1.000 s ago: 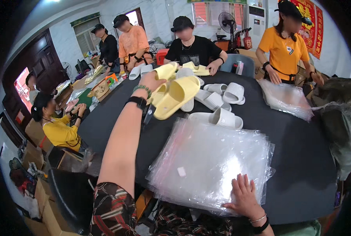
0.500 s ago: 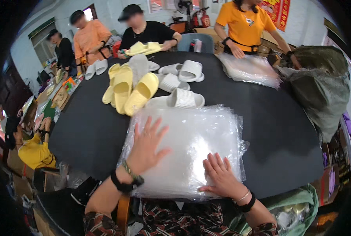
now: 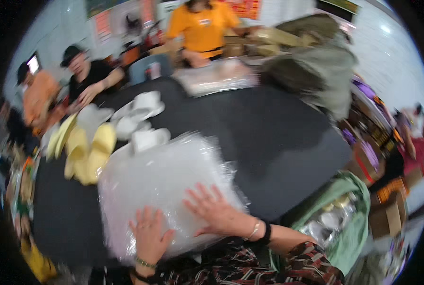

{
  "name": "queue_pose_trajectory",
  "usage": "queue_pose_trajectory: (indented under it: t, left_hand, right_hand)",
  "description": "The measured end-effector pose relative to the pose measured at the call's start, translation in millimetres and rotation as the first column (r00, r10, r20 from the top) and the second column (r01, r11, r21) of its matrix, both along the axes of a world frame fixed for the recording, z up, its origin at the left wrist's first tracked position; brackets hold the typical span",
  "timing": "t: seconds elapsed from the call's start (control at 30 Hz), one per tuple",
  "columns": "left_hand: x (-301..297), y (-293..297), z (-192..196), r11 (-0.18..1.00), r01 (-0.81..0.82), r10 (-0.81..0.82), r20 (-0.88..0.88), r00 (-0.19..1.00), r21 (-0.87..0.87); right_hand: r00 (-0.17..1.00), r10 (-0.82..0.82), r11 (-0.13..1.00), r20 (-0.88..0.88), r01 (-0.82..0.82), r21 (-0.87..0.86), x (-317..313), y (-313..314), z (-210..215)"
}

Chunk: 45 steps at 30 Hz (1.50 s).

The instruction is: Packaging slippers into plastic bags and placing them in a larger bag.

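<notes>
A thick stack of clear plastic bags point(image 3: 145, 183) lies on the black table in front of me. My left hand point(image 3: 150, 232), fingers spread, is over the stack's near part. Further right, my right hand point(image 3: 214, 209) rests across the bags, its fingers also stretched out. Neither hand grips anything. Just beyond the stack are yellow slippers point(image 3: 102, 147) and white slippers point(image 3: 145, 105), some partly hidden behind the bags. The picture is smeared by motion, so fine edges are unclear.
Black table point(image 3: 278, 142) spreads to the right. A green sack point(image 3: 359, 228) with wrapped slippers stands at my right. A large grey-green sack point(image 3: 311, 71) sits at the far right. Across the table, a person in orange point(image 3: 202, 31) is by another bag stack point(image 3: 216, 78). Cardboard boxes point(image 3: 387, 216) line the right.
The view has swung right, so the table's contents appear further left. My left hand has moved down toward the near edge of the bags; my right hand has slid further up the stack.
</notes>
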<state>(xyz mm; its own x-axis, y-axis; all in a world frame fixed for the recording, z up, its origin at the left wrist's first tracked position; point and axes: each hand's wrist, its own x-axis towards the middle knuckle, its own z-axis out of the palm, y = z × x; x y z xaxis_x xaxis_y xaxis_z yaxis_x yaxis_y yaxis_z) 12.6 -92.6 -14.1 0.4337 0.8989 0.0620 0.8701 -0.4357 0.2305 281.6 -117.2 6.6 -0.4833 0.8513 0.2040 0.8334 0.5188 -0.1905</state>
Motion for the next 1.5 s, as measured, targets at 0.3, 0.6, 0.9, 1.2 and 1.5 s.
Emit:
queue_pose_trajectory:
  t: [0.3, 0.6, 0.9, 1.2, 1.5]
  left_hand:
    - [-16, -5, -1, 0.967, 0.21, -0.2, -0.084, 0.976, 0.142]
    - [31, -15, -9, 0.962, 0.138, -0.101, -0.162, 0.982, 0.234]
    - [38, -11, -30, 0.971, 0.121, -0.086, -0.171, 0.981, 0.208]
    - [42, -14, -36, 0.984, 0.041, 0.01, -0.283, 0.959, 0.176]
    - [41, -13, -32, 0.986, 0.036, 0.01, -0.267, 0.964, 0.163]
  right_hand:
    - [0.986, -0.066, 0.998, -0.151, 0.067, 0.007, -3, -15, -53]
    - [0.979, -0.07, 0.997, -0.19, 0.072, 0.004, -5, -16, -55]
    - [0.824, -0.218, 0.881, -0.524, 0.396, 0.257, 115, -63, -6]
    - [-0.106, -0.7, -0.245, -0.707, 0.965, 0.098, 315, -282, -194]
    - [-0.884, -0.309, -0.461, -0.35, 0.461, -0.758, 358, -350, -288]
